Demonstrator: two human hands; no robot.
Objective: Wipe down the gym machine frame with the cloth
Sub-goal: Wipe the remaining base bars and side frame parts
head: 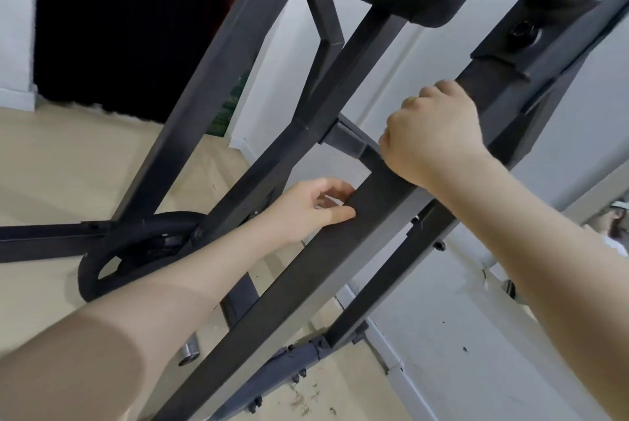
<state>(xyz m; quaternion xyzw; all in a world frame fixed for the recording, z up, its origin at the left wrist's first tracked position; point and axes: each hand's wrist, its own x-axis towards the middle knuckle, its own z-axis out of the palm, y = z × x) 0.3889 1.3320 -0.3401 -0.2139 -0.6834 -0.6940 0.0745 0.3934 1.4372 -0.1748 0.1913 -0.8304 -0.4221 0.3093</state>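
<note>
Frame: dark rigid square-tube metal gym machine frame (306, 271), heavy, immovable; cloth unseen. Left hand (313, 206) fingers pinch rail edge; right hand (432, 134), at 2 o'clock, fingers curled round it.

Even, soft indoor light, bright on the pale wall (425, 87) and floor (68, 165); shadows are faint. Wide-angle distortion bends the frame (306, 284) toward the edges, with slight overall softness.

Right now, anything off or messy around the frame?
Yes. Dark debris is scattered on the floor by the frame's base, and no cloth is visible in either the left hand or the right hand.
</note>
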